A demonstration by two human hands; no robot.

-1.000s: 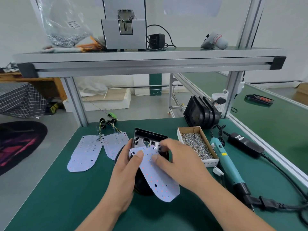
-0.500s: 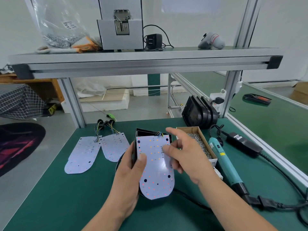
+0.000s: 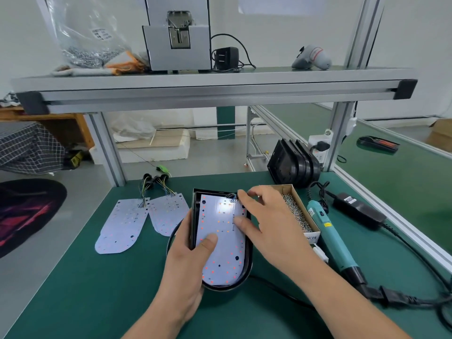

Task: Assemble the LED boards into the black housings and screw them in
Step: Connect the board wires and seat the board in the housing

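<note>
Presently the LED board lies in the black housing at lower centre, long axis running up the frame. Left hand grips the housing's left wall, thumb on the board; right hand, fingers loose, presses its right edge. Screwdriver lies to the right, nearer that hand.

On the table, the LED board lies in the housing at the near middle, with spare boards to its left, the screw box just to its right, the screwdriver right of that box, and a stack of housings behind the box.
</note>
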